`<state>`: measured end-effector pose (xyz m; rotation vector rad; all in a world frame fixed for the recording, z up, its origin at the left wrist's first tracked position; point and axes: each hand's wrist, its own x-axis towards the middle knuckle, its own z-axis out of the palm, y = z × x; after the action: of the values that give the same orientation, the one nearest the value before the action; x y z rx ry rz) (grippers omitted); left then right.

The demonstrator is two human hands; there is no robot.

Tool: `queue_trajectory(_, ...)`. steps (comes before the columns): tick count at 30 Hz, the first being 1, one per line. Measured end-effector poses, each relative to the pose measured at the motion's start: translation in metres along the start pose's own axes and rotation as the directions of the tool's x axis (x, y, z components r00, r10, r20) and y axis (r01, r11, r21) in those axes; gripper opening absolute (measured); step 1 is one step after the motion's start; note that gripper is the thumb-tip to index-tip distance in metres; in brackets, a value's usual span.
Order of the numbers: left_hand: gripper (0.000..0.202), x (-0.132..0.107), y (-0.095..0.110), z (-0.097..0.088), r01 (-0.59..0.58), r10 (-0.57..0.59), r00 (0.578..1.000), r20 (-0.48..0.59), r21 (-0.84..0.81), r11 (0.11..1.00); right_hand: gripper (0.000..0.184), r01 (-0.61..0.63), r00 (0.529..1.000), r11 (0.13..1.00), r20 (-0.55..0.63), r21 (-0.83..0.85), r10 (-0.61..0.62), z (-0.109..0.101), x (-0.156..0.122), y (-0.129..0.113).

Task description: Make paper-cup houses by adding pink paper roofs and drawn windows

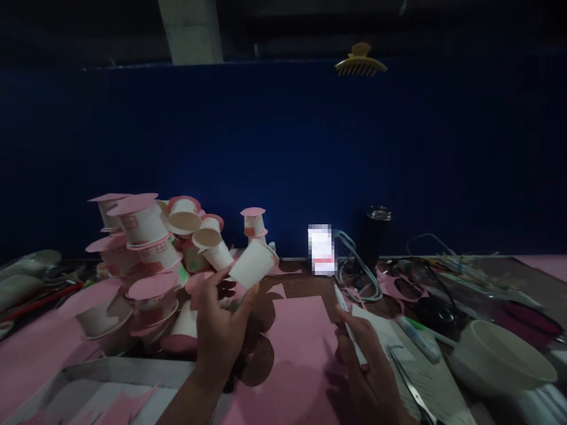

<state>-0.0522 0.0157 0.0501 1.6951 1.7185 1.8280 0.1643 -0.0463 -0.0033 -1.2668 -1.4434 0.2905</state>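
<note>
Between the thumb and fingers of my left hand (222, 321) is a plain white paper cup (254, 264), tilted on its side above the table. My right hand (365, 348) grips a white marker (352, 330) with a pinkish end, its tip pointing up and away from me. Below and between both hands lies a sheet of pink paper (301, 330) with rounded cutouts along its left edge. Left of the cup rises a pile of decorated paper cups (146, 230) with round pink paper tops, some showing drawn windows.
A lit phone (322, 251) stands at the back beside a coiled cable (358, 277) and a black flask (375, 236). Scissors (414, 386) and a large pale bowl (505, 360) lie to the right. A white tray (119, 369) holds pink scraps at front left. A yellow hair claw (361, 61) hangs above.
</note>
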Motion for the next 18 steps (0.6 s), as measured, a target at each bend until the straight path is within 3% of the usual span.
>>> queue_trajectory(3,0.049,0.006,0.007,0.013,-0.145,0.125,0.981,0.149,0.126,0.981,0.032,-0.034,0.999,0.999,-0.009,0.016,0.034,-0.001,-0.001,-0.002)
queue_trajectory(8,0.040,0.026,0.016,0.037,-0.398,0.293,0.895,0.335,0.309,0.864,0.036,-0.076,0.997,0.995,-0.031,0.059,0.078,-0.007,-0.001,-0.006)
queue_trajectory(11,0.040,0.040,0.019,0.055,-0.461,0.264,0.853,0.451,0.410,0.787,0.034,-0.025,0.999,0.999,-0.044,0.048,0.027,-0.009,-0.001,-0.006)
queue_trajectory(14,0.037,0.048,0.020,0.075,-0.515,0.163,0.776,0.609,0.463,0.721,0.034,-0.028,0.999,0.999,-0.034,0.043,0.030,-0.009,0.000,-0.005)
queue_trajectory(18,0.031,0.045,0.019,0.101,-0.543,0.135,0.737,0.663,0.460,0.702,0.034,-0.059,0.997,0.998,-0.042,0.035,0.060,-0.008,0.000,-0.003)
